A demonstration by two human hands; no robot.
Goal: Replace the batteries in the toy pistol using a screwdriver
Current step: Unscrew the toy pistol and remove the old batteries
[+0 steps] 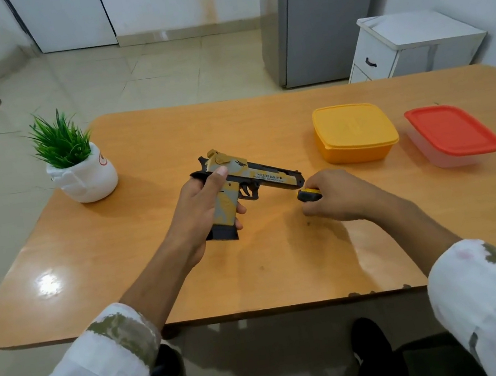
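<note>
Head view: blocky camo-printed toy pistol [265, 174]

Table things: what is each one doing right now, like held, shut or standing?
Toy pistol: held by its handle, barrel pointing right.
Screwdriver: held, only its black-and-yellow end showing.
Left grip: wrapped round the pistol's handle.
Right grip: curled round the screwdriver.
Yellow box: lid on.
Red-lidded box: lid on.
Plant pot: standing upright.

Glossy wood-look surface [285, 263] with a glare patch, matt plastic toy pistol [257, 174], smooth plastic tubs [354, 134], glazed white pot [88, 181], shiny floor tiles [123, 77]
</note>
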